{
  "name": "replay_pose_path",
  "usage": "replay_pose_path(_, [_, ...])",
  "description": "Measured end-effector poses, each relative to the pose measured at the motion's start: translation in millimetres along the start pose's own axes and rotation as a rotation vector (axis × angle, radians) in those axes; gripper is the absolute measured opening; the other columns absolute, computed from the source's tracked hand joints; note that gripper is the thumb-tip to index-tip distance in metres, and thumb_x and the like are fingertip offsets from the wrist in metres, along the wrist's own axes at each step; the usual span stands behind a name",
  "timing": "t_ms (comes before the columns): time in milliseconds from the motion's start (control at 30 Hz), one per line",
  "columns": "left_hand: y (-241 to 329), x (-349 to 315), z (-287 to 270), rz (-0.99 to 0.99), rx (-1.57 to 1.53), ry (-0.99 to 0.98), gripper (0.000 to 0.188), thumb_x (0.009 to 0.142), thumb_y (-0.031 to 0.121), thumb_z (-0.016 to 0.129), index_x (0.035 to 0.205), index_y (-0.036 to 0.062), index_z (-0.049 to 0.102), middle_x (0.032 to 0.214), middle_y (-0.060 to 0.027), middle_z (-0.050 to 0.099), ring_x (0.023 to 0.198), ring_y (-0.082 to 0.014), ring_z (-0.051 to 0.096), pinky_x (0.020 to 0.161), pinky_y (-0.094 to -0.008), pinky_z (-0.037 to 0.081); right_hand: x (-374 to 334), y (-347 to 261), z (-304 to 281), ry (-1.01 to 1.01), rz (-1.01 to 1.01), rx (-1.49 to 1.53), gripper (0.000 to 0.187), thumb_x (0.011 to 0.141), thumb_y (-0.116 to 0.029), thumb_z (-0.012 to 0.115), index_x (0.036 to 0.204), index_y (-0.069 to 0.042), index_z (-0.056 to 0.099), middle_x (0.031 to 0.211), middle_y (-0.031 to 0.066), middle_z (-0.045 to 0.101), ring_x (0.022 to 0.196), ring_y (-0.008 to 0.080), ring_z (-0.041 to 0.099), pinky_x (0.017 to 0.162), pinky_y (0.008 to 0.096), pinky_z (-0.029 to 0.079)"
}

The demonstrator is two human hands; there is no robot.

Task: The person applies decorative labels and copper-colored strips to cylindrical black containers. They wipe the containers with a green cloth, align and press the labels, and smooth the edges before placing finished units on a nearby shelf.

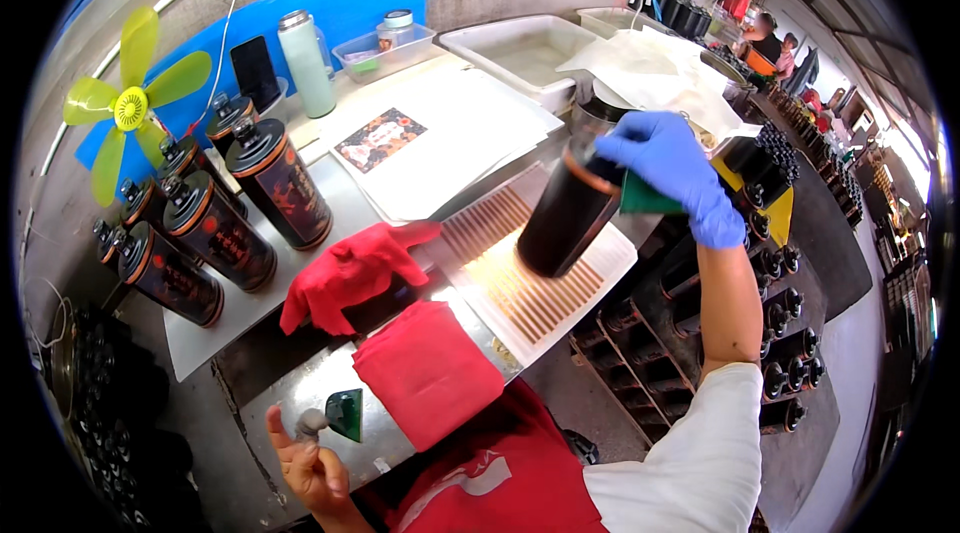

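Observation:
My right hand [665,168], in a blue glove, is closed over a dark green flat piece [645,195]. Its fingertips reach the shoulder of a black cylindrical jar [565,218] with an orange band. The jar leans a little over a white ribbed tray [610,258], and my hand partly hides its top. My bare left hand [312,468] is held low at the left, fingers apart, with a grey cover [312,422] on one fingertip. Beside it on the metal table [265,413] lies another dark green piece [345,415]. A folded red cloth [430,368] lies between my hands.
Several decorated black jars [280,183] stand at the left near a yellow-green fan [131,108]. A crumpled red cloth [350,278], white sheets [480,123] and a pale green flask [306,63] lie or stand beyond. Racked black jars [650,363] fill the right; people [765,43] are far off.

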State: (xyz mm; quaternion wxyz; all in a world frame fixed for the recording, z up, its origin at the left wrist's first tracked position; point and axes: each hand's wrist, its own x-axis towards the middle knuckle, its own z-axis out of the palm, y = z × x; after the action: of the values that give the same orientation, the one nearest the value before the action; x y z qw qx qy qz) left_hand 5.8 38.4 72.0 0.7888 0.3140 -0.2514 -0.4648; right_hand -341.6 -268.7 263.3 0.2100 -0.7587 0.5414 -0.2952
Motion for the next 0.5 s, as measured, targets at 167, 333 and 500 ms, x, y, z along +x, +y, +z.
replay_pose_path(167, [-14.3, 3.7, -5.2, 0.046, -0.404, -0.059, 0.046, 0.096, 0.01, 0.039, 0.14, 0.0121, 0.024, 0.116, -0.016, 0.046, 0.061, -0.0101, 0.031, 0.04, -0.0177, 0.042, 71.9, 119.2, -22.9, 0.275, 0.075, -0.482, 0.036, 0.071, -0.04, 0.061, 0.076, -0.004, 0.068, 0.077, 0.0178, 0.065, 0.073, 0.0317, 0.063, 0.07, 0.0397, 0.049])
replay_pose_path(333, [-3.8, 12.8, -6.6, 0.08, -0.195, 0.137, 0.009, 0.093, 0.014, 0.051, 0.093, 0.0113, 0.042, 0.068, 0.0024, 0.038, 0.044, -0.0063, 0.027, 0.031, -0.0161, 0.024, 144.1, 208.1, -11.7, 0.302, 0.068, -0.689, 0.041, 0.075, -0.041, 0.056, 0.076, -0.001, 0.066, 0.076, 0.0204, 0.064, 0.072, 0.0363, 0.062, 0.071, 0.0421, 0.048])
replay_pose_path(500, [21.4, 14.2, -25.0, 0.097, 0.079, 0.691, 0.01, 0.09, 0.017, 0.057, 0.087, 0.0114, 0.049, 0.063, 0.0057, 0.039, 0.041, -0.0029, 0.028, 0.033, -0.0176, 0.023, 163.2, 254.3, -4.5, 0.161, -0.047, -0.558, 0.03, 0.08, -0.031, 0.055, 0.082, -0.003, 0.064, 0.078, 0.0186, 0.062, 0.074, 0.0327, 0.06, 0.069, 0.0426, 0.046])
